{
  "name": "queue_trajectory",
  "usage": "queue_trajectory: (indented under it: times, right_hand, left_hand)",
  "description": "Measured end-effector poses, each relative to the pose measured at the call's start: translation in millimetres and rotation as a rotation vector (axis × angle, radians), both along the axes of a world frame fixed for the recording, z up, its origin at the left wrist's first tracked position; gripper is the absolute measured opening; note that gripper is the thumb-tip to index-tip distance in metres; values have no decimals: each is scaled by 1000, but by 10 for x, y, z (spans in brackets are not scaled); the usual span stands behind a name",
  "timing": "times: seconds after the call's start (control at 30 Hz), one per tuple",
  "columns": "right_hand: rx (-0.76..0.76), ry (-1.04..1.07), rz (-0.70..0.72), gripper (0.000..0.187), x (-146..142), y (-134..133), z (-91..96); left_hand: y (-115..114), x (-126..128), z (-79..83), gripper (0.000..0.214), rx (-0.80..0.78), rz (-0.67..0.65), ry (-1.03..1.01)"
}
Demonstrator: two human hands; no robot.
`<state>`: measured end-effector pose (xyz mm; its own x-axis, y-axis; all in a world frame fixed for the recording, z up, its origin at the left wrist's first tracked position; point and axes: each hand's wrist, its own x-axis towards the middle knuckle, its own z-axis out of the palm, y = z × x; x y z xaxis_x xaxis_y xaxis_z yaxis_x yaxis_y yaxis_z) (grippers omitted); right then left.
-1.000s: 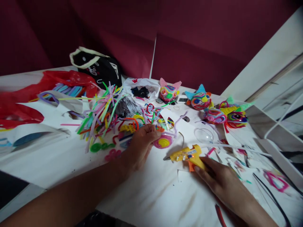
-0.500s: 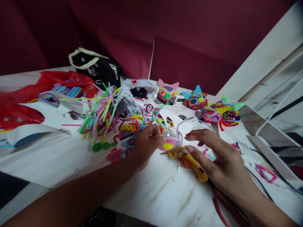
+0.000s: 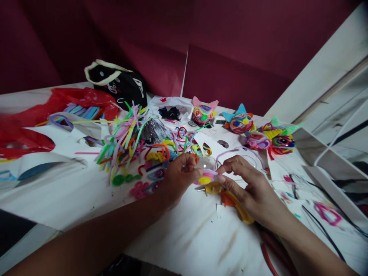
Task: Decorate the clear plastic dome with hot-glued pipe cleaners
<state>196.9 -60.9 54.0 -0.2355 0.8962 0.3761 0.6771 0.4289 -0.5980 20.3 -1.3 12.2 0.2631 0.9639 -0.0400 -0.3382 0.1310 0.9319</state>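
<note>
We face a maroon wall (image 3: 230, 57) beyond a white, scuffed table (image 3: 186, 237). Fuzzy pipe cleaners (image 3: 126, 134) sprawl at far left. At table centre our left hand (image 3: 179, 176), fingers curled, pinches a clear plastic dome (image 3: 205, 164) over a pink-and-yellow coil (image 3: 204, 179). Our right hand (image 3: 248, 188), half closed, nips the dome's right edge above a yellow glue gun (image 3: 215, 188).

Home craft table (image 3: 71, 188), pipe cleaners (image 3: 123, 138), glue gun (image 3: 230, 195), finished toys (image 3: 204, 112)

Bare tabletop (image 3: 195, 237) near; glue gun (image 3: 214, 188), pipe-cleaner heap (image 3: 126, 142) beyond.
</note>
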Motion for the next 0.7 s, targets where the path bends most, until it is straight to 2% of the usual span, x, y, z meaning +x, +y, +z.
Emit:
queue_trajectory:
  times: [0.23, 0.5, 0.7]
  right_hand:
    - [-73, 51, 67, 8, 47, 51, -33]
    - [-132, 19, 76, 13, 34, 42, 26]
    - [-223, -25, -63, 16, 17, 27, 34]
  left_hand:
    - [-5, -3, -8, 26, 18, -14, 17]
    - [-20, -8, 21, 25, -3, -27, 33]
    - [-20, 0, 27, 26, -2, -28, 28]
